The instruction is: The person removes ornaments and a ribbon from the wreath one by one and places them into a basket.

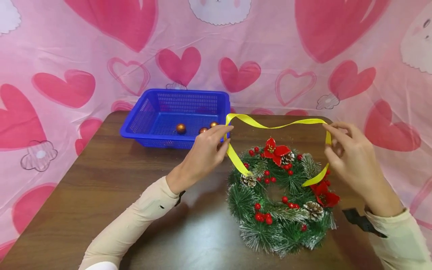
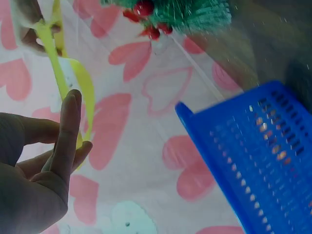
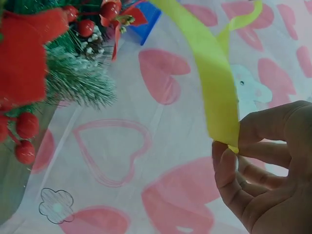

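Observation:
A yellow ribbon (image 1: 256,122) stretches between both hands above a green Christmas wreath (image 1: 249,202). My left hand (image 1: 206,152) pinches it near the basket's right corner, between thumb and fingers. In the right wrist view, my right hand (image 3: 273,165) pinches the ribbon (image 3: 214,87) between thumb and fingertips. From each hand a ribbon end hangs down over the wreath, one near a pinecone (image 1: 248,180), the other near a red poinsettia (image 1: 324,194). Frosted tips, red berries (image 1: 264,217) and another pinecone (image 1: 314,210) decorate the wreath, which lies flat on the table.
A blue plastic basket (image 1: 133,131) stands at the back of the brown wooden table (image 1: 101,180), left of the wreath. Several copper-coloured baubles (image 1: 180,128) lie in it. Behind the table hangs a pink cloth (image 1: 270,45) with hearts.

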Motion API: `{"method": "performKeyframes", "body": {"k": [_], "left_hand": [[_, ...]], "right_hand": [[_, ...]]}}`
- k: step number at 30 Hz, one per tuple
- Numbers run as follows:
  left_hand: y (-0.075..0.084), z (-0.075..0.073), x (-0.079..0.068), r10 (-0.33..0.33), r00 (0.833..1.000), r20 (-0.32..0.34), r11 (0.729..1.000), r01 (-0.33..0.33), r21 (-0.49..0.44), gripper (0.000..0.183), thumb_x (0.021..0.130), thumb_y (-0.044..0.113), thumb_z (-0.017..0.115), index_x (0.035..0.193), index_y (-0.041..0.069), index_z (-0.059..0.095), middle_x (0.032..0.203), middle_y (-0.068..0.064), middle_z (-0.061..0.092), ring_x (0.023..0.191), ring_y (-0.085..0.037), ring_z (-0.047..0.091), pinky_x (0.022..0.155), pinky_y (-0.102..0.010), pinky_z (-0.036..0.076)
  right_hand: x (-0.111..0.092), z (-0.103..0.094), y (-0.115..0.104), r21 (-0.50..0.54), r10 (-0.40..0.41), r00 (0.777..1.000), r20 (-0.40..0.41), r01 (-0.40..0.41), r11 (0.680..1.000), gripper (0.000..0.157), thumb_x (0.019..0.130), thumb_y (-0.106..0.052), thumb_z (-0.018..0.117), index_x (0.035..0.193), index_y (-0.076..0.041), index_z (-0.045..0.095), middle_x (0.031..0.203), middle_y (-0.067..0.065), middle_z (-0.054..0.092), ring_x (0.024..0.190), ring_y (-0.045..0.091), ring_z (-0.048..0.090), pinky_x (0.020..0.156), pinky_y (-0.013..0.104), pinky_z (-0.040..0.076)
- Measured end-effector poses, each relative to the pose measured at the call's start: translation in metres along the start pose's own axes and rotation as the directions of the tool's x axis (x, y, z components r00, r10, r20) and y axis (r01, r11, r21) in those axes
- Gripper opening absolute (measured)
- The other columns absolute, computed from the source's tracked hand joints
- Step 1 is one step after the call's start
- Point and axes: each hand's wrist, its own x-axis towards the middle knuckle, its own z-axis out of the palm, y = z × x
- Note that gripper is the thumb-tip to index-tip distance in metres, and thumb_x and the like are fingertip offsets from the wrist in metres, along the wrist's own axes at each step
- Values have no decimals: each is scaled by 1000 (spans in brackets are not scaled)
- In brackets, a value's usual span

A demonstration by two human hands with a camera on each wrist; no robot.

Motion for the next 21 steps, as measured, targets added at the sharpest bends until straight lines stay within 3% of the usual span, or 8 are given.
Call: {"method": "performKeyframes", "body": {"k": [4,7,14,18,21], "left_hand": [[-6,-11,2,-14,1000,-7,1000,14,7,34,89,-8,62,123,-8,64,111,-18,68,77,-15,63,69,-24,53],[-10,-19,2,-17,1000,-2,999,17,29,37,86,-11,60,123,-9,64,113,-19,67,78,-15,65,70,-23,53],[-21,-35,2,-30,999,-18,989,33,144,38,82,-8,60,119,-3,68,108,-14,69,78,-18,59,69,-33,52],[-27,-42,0,-43,999,-28,975,48,216,26,87,5,65,112,3,72,96,-7,70,66,-15,56,58,-36,50],[-32,-48,-3,-40,999,-29,972,45,233,21,88,11,68,108,5,74,88,-4,69,62,-14,54,53,-33,46]], "right_hand": [[9,-1,-2,-30,5,1000,22,-4,1000,48,76,8,61,124,10,63,114,26,58,71,8,44,66,22,36],[14,0,-2,-44,12,999,40,-10,999,51,76,10,62,126,10,61,116,27,56,71,15,48,66,25,35],[28,6,4,-54,30,998,57,-27,998,54,73,14,65,127,13,59,119,31,55,72,34,53,62,49,38],[36,9,7,-59,7,996,88,-2,998,56,72,15,66,127,13,59,120,32,55,74,36,54,63,50,40],[42,11,6,-54,-23,994,106,28,998,56,72,15,67,128,12,59,121,30,55,75,34,56,65,43,40]]}}
